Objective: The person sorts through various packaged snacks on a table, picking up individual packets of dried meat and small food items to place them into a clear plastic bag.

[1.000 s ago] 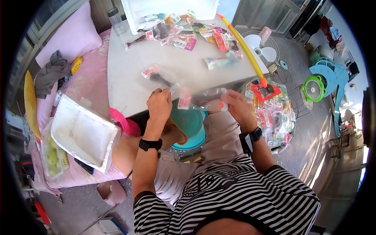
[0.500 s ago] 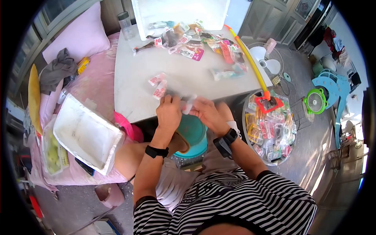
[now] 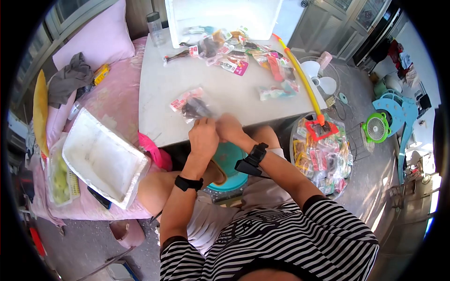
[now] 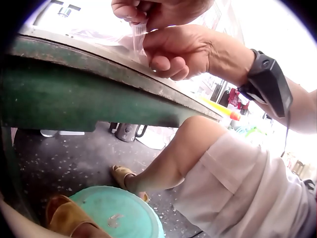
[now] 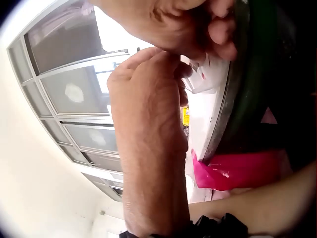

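Pkt (image 3: 194, 108), dark inside | L hand (image 3: 204, 136), R hand (image 3: 229, 129) pinching clr plastic (image 4: 139, 39) | tub (image 3: 292, 157): pkts (image 3: 322, 158)

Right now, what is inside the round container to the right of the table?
Plastic packets crowd the round container, with yellow and red ones showing. Whatever lies beneath the top ones is covered, and so is the bottom.

Red and white packet (image 3: 193, 107), striped shirt (image 3: 286, 236)

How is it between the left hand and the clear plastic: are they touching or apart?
Touching. The left wrist view shows it: the left hand pinches the upper end of the clear plastic, with no gap between them.
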`<state>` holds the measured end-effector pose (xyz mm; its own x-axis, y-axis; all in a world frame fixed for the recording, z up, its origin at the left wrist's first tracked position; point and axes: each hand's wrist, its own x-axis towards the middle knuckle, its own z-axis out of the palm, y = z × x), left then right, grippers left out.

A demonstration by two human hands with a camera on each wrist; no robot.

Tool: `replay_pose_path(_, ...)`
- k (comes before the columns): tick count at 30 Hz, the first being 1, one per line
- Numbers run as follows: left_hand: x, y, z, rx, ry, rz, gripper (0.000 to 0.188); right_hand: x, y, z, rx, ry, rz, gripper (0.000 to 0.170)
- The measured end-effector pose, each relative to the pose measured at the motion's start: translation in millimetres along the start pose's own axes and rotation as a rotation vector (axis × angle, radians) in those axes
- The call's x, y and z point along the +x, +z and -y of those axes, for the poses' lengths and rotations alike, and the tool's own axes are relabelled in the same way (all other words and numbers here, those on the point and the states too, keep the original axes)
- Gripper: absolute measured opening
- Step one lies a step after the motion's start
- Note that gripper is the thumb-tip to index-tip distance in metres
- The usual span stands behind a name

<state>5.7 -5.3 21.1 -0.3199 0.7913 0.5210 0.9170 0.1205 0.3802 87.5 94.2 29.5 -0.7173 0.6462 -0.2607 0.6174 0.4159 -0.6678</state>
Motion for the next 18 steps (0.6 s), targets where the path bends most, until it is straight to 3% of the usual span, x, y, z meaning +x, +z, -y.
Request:
replay_pose_path(2, 2, -2, 0, -0.006, -0.005, -0.015, 0.025, -10, -5, 7, 0.085, 0.048, -0.03, 0.039)
replay_pose_path(5, 2, -6, 2, -0.012, -0.063, 0.019, 0.034, -16, -12, -3, 0.307, 0.019, 0.077, 0.039)
replay_pose_path(8, 3, -8, 6, 0.056, -0.132, 0.163, 0.04, -21, -36, -18, 0.306, -0.021, 0.189, 0.039)
replay_pose_path(12, 2, 3, 7, 0.156, -0.097, 0.223, 0.044, -2, -83, -29, 0.381, 0.015, 0.029, 0.036)
replay_pose_path(18, 0, 5, 7, 0.192, -0.067, 0.204, 0.045, 82, -111, -15, 0.213, -0.04, -0.158, 0.03)
